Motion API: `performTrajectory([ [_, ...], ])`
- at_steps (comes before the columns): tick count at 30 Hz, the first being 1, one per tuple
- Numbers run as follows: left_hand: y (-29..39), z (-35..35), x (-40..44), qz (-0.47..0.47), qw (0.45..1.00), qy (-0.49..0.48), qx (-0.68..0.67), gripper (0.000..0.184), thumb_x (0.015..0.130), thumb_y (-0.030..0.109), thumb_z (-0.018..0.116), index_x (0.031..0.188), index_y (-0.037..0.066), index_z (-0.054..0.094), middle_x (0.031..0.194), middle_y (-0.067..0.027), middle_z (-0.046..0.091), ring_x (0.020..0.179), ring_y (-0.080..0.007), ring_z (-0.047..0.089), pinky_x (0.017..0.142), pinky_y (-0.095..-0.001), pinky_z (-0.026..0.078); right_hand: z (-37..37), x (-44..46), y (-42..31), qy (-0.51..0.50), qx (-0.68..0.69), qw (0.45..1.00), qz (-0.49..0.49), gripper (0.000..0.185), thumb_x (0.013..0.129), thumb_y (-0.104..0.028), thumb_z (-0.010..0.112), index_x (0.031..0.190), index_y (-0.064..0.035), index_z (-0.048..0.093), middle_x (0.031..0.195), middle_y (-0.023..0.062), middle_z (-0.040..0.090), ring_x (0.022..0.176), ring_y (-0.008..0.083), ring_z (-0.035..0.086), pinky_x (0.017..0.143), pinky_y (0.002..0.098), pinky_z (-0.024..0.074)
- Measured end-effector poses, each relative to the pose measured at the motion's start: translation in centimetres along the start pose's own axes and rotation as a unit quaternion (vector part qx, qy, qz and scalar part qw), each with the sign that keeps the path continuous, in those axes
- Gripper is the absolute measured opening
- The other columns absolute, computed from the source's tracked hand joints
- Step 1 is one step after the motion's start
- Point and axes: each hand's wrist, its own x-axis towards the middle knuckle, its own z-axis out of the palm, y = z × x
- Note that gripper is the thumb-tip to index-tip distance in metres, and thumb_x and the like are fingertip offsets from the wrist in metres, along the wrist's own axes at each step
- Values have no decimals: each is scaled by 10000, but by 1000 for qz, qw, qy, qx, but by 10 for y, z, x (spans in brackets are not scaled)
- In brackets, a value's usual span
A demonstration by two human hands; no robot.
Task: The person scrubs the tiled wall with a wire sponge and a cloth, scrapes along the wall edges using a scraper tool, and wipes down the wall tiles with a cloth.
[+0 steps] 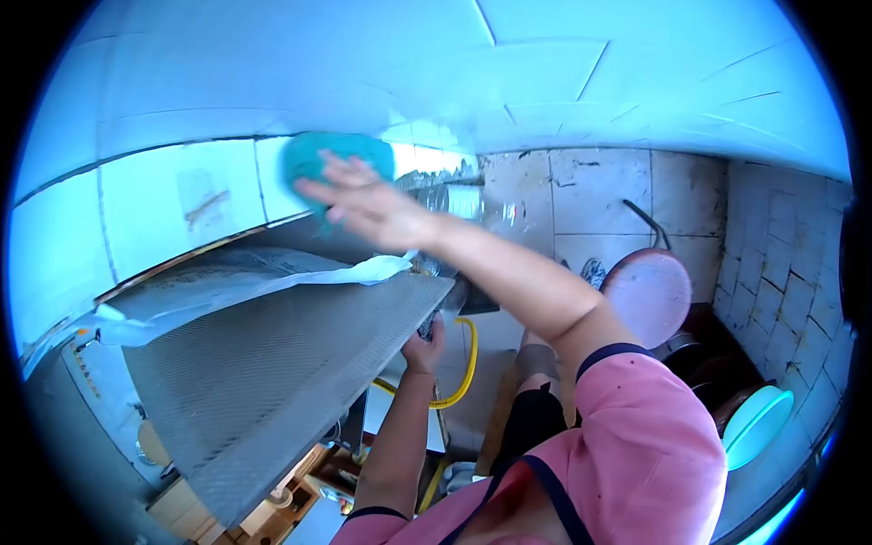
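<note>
My right hand (pixel 363 204) reaches up to the tiled wall, blurred by motion, with its fingers over a green cloth (pixel 300 168) that lies against the white tiles (pixel 186 191). Lower down, my left hand (pixel 424 350) is at the right edge of a large grey ribbed panel (pixel 291 363). Its fingers are closed around a small dark, speckled thing at that edge, too hidden to name. Behind the panel, a whitish plastic sheet (pixel 263 272) runs along the foot of the wall.
A yellow hose (pixel 470 363) curves below the panel. Clear plastic bottles (pixel 463 200) stand in the corner beyond my right forearm. To the right are a pink round basin (pixel 648 298), a turquoise bowl (pixel 758 427) and dark pans. Wooden shelving (pixel 272 518) is at the lower left.
</note>
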Motion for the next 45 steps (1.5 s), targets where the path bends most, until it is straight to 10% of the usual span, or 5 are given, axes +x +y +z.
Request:
performTrajectory([
  [11,0,-2,-7,-3,998,18,53,476,738,131,673,1142,-48,495,1163,-247,469,1093,-409,452,974,-472,330,18,-90,165,258,157,904,303,413,822,-38,517,1229,-78,570,1313,167,501,1250,308,442,1044,345,339],
  [19,1,-1,-8,15,998,23,48,462,761,101,648,1156,-39,454,1201,-213,406,1086,-343,441,971,-452,333,7,-73,137,182,31,980,70,371,837,-15,546,1168,-164,626,1289,183,516,1226,307,467,1037,361,367],
  [25,5,-5,-13,-56,998,4,-7,512,789,124,631,1225,-22,403,1191,-174,407,1102,-281,432,964,-397,340,40,-187,352,373,136,848,352,345,874,10,453,1136,-120,636,1258,213,528,1179,304,511,1023,335,387],
  [33,-9,-2,-31,-133,984,43,-112,660,799,146,650,1328,14,277,1248,-139,405,1134,-237,402,977,-382,328,43,-141,189,338,79,926,147,436,802,63,523,1193,-115,596,1269,183,526,1184,345,487,994,382,386],
  [45,-39,-41,-55,-48,992,-44,108,818,853,268,598,1433,96,48,1452,-183,189,1300,-380,259,1051,-559,209,48,-219,435,429,-41,866,251,411,784,48,470,1124,-117,631,1198,208,540,1115,400,489,958,407,401],
])
